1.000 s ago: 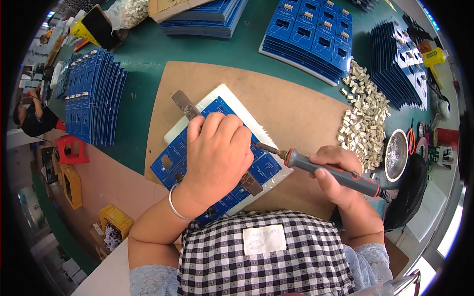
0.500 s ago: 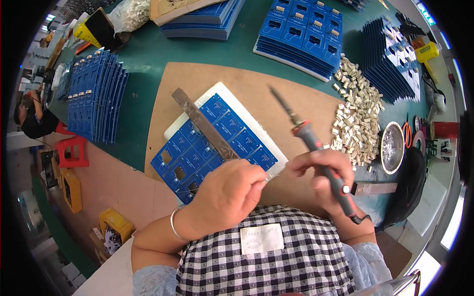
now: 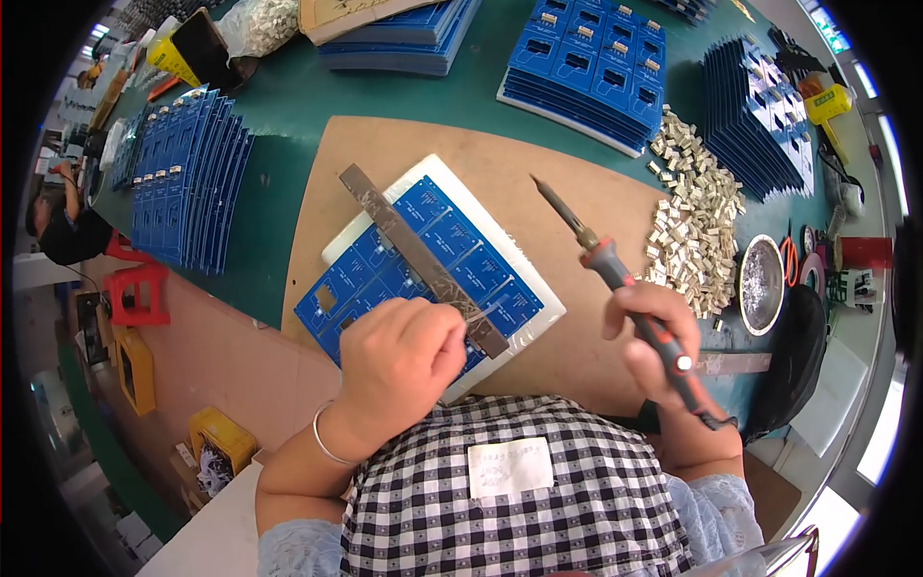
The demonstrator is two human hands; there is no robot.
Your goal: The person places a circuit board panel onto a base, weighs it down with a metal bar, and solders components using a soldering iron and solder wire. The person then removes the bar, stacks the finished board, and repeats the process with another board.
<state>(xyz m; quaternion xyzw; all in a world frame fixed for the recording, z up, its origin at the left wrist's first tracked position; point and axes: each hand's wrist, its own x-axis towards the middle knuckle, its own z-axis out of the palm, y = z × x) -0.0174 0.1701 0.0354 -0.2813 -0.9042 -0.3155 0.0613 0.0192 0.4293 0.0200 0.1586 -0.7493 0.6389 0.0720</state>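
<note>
My right hand (image 3: 659, 337) grips a soldering iron (image 3: 601, 260) by its grey and red handle, its metal tip raised over the brown board and pointing up and left. My left hand (image 3: 404, 356) is closed above the near edge of a blue circuit board panel (image 3: 461, 245), with a thin silvery strand that looks like solder wire (image 3: 495, 308) coming from its fingers. A flat brown metal bar (image 3: 409, 236) lies diagonally across the panel. Beneath the panel is a white foam pad (image 3: 543, 303). My left hand hides the panel's near part.
Under the pad lies a brown board (image 3: 351, 154) on the green table. Stacks of blue panels stand at the left (image 3: 187, 183), back (image 3: 582, 72) and right (image 3: 755, 115). Loose white connectors (image 3: 692, 226) are piled at right, beside a metal bowl (image 3: 761, 286) and orange-handled scissors (image 3: 791, 258).
My left hand has shifted left, uncovering the bar's near end. My right hand and the soldering iron have moved slightly right and down, away from the left hand.
</note>
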